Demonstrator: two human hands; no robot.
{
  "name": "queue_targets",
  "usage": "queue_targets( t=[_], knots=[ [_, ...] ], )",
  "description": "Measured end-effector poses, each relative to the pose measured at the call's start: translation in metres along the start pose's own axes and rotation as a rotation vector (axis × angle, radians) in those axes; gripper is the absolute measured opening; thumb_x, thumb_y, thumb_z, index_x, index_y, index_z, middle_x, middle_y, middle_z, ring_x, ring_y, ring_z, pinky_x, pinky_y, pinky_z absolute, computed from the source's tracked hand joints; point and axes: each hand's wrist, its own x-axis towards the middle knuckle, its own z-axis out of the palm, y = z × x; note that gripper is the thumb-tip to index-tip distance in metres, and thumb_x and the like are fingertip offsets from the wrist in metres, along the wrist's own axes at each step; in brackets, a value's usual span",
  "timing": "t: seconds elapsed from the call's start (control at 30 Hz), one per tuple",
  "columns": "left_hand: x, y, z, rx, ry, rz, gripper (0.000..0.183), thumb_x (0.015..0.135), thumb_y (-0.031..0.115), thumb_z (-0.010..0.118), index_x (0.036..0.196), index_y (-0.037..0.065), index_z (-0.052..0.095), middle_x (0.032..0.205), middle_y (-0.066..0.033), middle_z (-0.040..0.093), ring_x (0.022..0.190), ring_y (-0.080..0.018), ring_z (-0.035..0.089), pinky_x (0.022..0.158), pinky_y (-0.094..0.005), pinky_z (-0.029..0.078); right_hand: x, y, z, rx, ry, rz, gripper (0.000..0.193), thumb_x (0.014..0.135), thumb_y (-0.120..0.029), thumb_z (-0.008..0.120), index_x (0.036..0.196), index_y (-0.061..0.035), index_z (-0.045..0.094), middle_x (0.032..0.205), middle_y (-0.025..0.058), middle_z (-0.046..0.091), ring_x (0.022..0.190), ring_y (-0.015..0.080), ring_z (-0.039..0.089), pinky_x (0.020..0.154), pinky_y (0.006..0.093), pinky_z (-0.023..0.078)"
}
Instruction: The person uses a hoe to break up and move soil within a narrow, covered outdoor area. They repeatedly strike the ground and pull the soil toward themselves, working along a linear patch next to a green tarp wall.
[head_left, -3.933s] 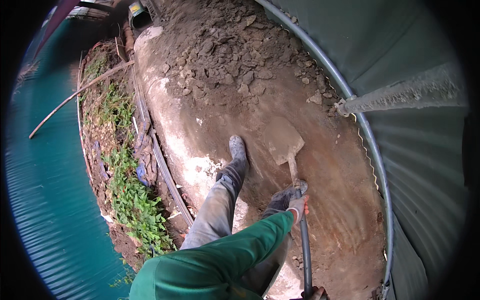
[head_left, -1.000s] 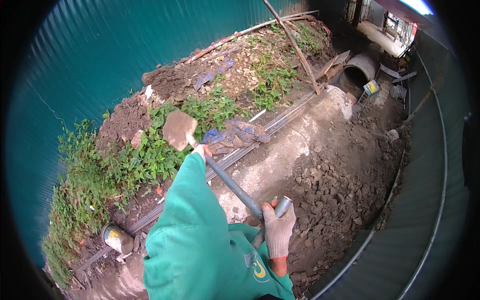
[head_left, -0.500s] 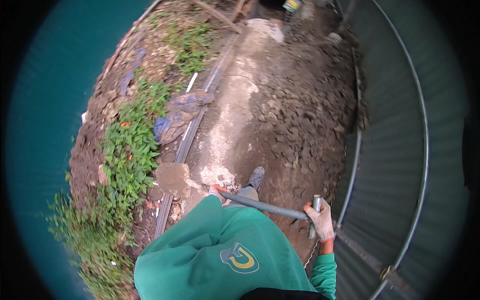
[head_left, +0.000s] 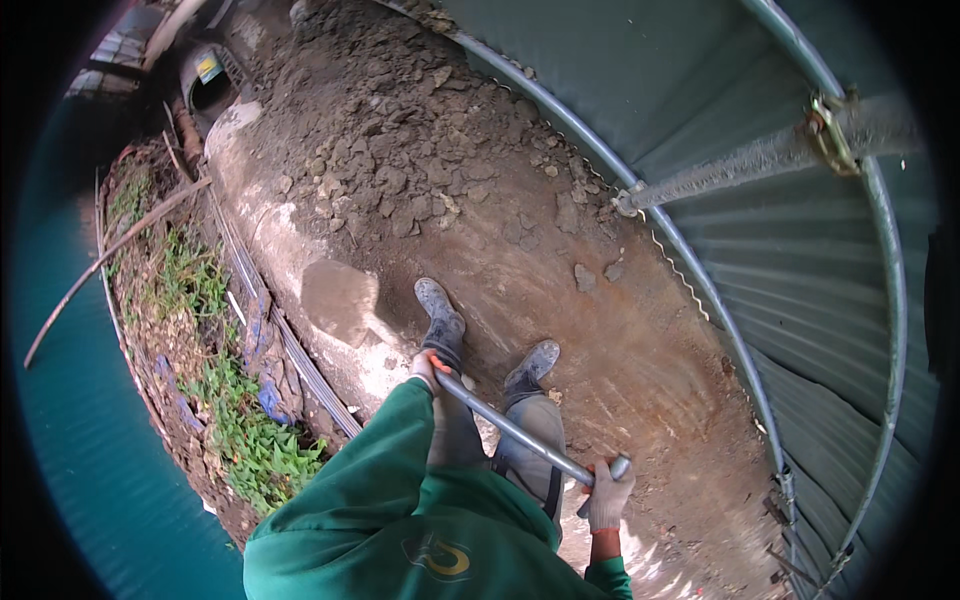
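A shovel with a grey pipe shaft (head_left: 515, 430) slants across the front of my body. Its flat, mud-coated blade (head_left: 338, 300) is at the shaft's far left end, over a pale strip of ground. My left hand (head_left: 425, 370), in an orange-and-white work glove, is wrapped round the shaft near the blade. At the other end my gloved right hand (head_left: 608, 495) grips the crosswise T-handle (head_left: 619, 466). Both green sleeves show. My muddy boots (head_left: 437, 298) stand just beyond the shaft, on brown soil.
Clods of loose soil (head_left: 400, 150) are heaped ahead. Green corrugated sheeting (head_left: 800, 290) with metal pipes (head_left: 580, 130) curves along the right. Long grey strips (head_left: 300, 350), weeds (head_left: 250, 440) and a crumpled blue-brown cloth (head_left: 270, 380) lie left. A dark bucket-like container (head_left: 212, 90) stands far left.
My view has turned to the right, so the soil heap and both boots show. The shovel is still in both hands; its blade has moved off the grey strips onto the pale ground side.
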Motion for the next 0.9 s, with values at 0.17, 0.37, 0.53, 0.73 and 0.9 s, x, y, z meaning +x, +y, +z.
queue_targets(
  t=[0.17,0.37,0.53,0.73,0.9],
  knots=[
    [0.024,-0.171,0.133,0.385,-0.098,-0.180,0.014,0.100,0.021,0.058,0.092,0.010,0.058,0.061,-0.0006,0.049,0.047,-0.0183,0.050,0.045,-0.0396,0.053,0.008,0.105,-0.080,0.113,0.568,0.178,0.029,0.095,-0.028,0.074,0.096,-0.0027,0.060,0.073,0.0076,0.065,0.046,0.0134,0.056,0.033,0.0270,0.042],
    [-0.009,-0.407,0.190,0.715,-0.312,-0.490,0.022,0.097,0.024,0.069,0.089,0.008,0.056,0.063,-0.0058,0.054,0.049,-0.0201,0.052,0.046,-0.0387,0.051,-0.022,0.127,-0.123,0.125,0.931,0.390,0.033,0.097,-0.033,0.072,0.100,-0.0022,0.060,0.075,0.0080,0.062,0.050,0.0160,0.053,0.040,0.0297,0.043],
    [-0.007,-0.519,0.203,0.750,-0.496,-0.870,0.024,0.097,0.024,0.070,0.087,0.010,0.053,0.066,-0.0044,0.054,0.052,-0.0190,0.053,0.051,-0.0398,0.051,-0.037,0.101,-0.121,0.132,1.078,0.479,0.031,0.099,-0.031,0.069,0.101,-0.0016,0.059,0.078,0.0097,0.061,0.055,0.0189,0.054,0.045,0.0325,0.046],
    [0.037,-0.513,0.255,0.634,-0.521,-0.817,0.023,0.097,0.028,0.069,0.088,0.011,0.056,0.068,-0.0044,0.056,0.059,-0.0210,0.062,0.058,-0.0449,0.059,-0.005,0.090,-0.148,0.194,1.051,0.380,0.026,0.100,-0.029,0.064,0.097,-0.0039,0.057,0.080,0.0090,0.059,0.055,0.0207,0.050,0.046,0.0360,0.045],
    [0.084,-0.413,0.351,0.246,-0.525,-0.762,0.024,0.097,0.027,0.069,0.088,0.012,0.053,0.070,-0.0033,0.053,0.060,-0.0201,0.057,0.062,-0.0439,0.055,0.092,0.010,-0.157,-0.946,0.481,-0.183,0.085,0.092,-0.036,0.076,0.159,-0.0061,0.033,0.101,0.0150,0.071,0.075,0.0266,0.066,0.055,0.0381,0.056]
  ],
)
